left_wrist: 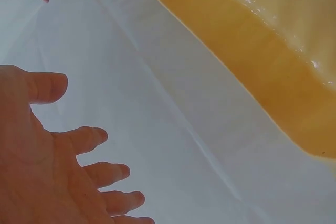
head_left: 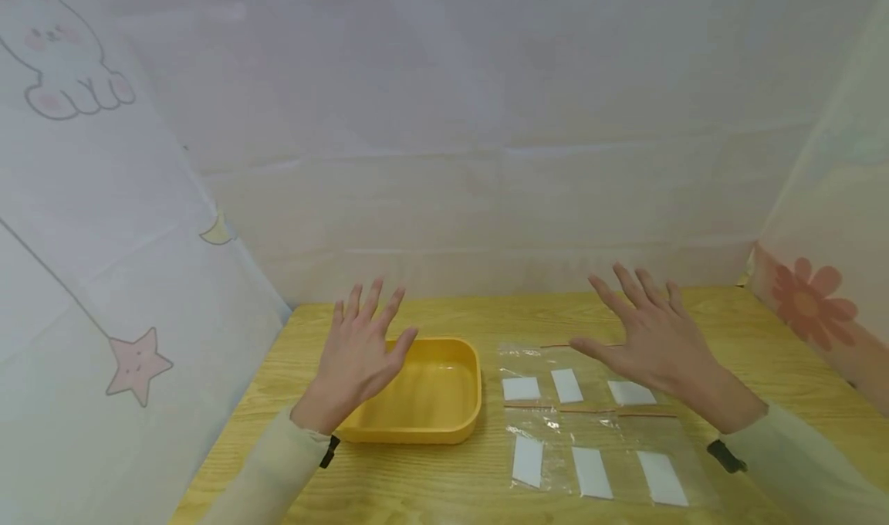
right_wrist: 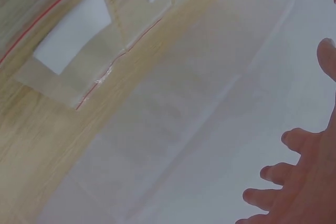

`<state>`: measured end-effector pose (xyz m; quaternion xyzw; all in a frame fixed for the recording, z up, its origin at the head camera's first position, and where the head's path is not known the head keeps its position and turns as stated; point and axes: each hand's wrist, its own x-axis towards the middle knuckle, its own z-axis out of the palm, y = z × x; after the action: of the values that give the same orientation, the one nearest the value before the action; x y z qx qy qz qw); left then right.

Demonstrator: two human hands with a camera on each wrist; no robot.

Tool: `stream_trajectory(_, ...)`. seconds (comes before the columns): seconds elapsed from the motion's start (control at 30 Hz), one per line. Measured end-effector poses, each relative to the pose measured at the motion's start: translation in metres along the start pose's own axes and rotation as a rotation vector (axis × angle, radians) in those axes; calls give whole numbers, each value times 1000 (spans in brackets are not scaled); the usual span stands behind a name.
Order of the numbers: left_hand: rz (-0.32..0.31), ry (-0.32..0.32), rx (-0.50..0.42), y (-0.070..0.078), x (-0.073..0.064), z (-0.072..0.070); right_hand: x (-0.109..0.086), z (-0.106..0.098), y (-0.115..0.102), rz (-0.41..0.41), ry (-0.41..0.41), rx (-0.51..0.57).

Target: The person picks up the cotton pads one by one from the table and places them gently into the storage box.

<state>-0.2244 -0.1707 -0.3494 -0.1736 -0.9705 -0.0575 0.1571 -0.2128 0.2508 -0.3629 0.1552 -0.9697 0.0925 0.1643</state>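
My left hand (head_left: 359,351) is held up with fingers spread, overlapping the left part of a yellow tray (head_left: 474,401) in the head view. Its fingers stick out straight and empty in the left wrist view, beside the tray's yellow wall (left_wrist: 236,61). My right hand (head_left: 656,340), also spread and holding nothing, overlaps the far right of several clear zip bags (head_left: 556,425). These lie in two rows on the table, each with a white rectangular piece (head_left: 593,472) inside. In the right wrist view, a bag's white piece (right_wrist: 76,32) and red zip line show.
The wood-grain table (head_left: 417,479) carries the tray on the left and the bags to its right. A pale sheet (head_left: 444,201) hangs behind the table. Printed sheets flank it, with a pink star (head_left: 140,367) on the left and a flower (head_left: 809,303) on the right.
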Motion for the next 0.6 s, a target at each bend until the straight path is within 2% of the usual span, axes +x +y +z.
stream_trajectory(0.2, 3, 12, -22, -8, -13, 0, -9, 3, 8, -36, 25, 22)
stream_trajectory(0.37, -1, 36, -62, -22, -33, 1, -19, 9, 26, -70, 16, 100)
stream_trajectory(0.47, -32, 20, -133, -31, -47, 6, -23, 16, 44, -98, -10, 218)
stream_trajectory(0.6, -101, -41, -252, -44, -62, 15, -28, 24, 73, -126, -61, 390)
